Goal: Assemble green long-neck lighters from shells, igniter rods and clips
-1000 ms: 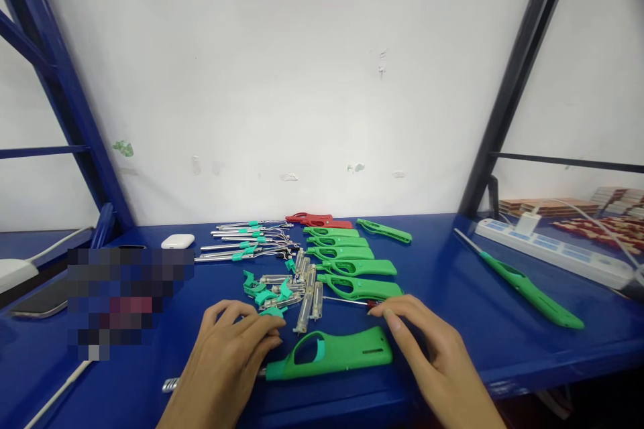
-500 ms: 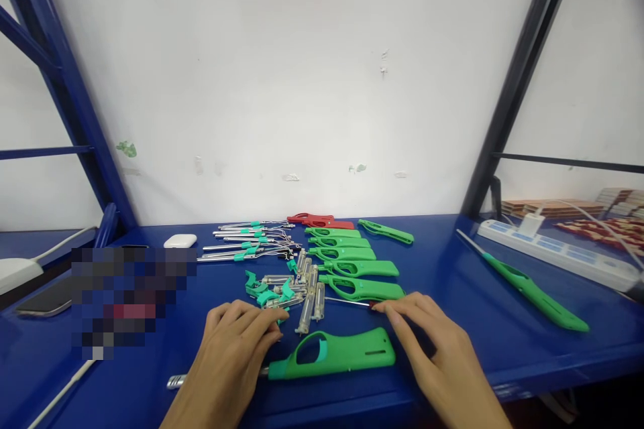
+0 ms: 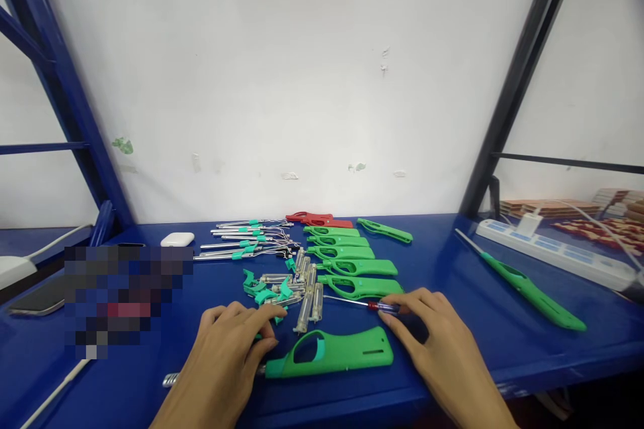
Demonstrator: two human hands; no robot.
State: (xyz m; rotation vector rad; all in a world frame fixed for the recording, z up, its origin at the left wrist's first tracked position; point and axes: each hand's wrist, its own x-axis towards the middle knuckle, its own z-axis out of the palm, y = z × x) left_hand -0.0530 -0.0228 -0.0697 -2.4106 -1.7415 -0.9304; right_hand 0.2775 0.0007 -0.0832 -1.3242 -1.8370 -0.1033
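My right hand pinches the clear handle of a screwdriver with a red collar between thumb and fingertips. Its thin shaft points left across the blue tabletop. My left hand is curled over the metal nozzle of a green long-necked lighter, fingers drawn in toward the thumb. A bit of teal shows in the gap there; whether it is held is hidden. The lighter lies flat in front of me, between both hands. Just beyond my left fingertips lie loose teal triggers and several clear fuel tanks.
Several green casing halves are lined up behind, with red casings at the back. Metal nozzle rods with wires lie back left. Another green lighter and a white power strip are at right. A white case sits left.
My right fingers have shifted slightly right along the screwdriver, so more of its handle now shows. My left fingers have loosened a little, exposing a bit of teal. The lighter stays in place.
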